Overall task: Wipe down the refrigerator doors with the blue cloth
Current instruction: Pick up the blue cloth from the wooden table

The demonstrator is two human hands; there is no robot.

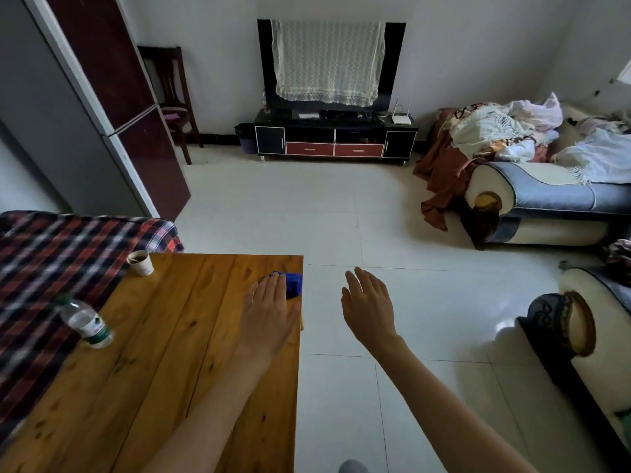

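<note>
We look down on a room with a pale tiled floor (341, 206). At upper left stands the refrigerator (102, 107), its grey side toward us and its two dark maroon doors, upper and lower, both closed. Against the far wall a television (329, 63), draped with a lace cover, sits on a low black and red stand (336, 138); a dark wooden chair (172, 93) stands between this and the refrigerator. At right we see a sofa (546, 196) piled with loose clothes and bedding. At lower left is a wooden table (164, 370), with a plaid cloth (51, 261) lying just beyond its left edge.

The blue cloth (294, 283) lies bunched at the far right corner of the table, well apart from the refrigerator. Our left hand (269, 312) is spread flat, palm down, fingers extended over the near part of the cloth; we cannot tell whether they press on it, and nothing is gripped. Our right hand (368, 305) hovers beyond the table edge, above the floor, likewise spread and empty.

A plastic water bottle (85, 320) and a small paper cup (140, 262) stand near the table's left edge.
</note>
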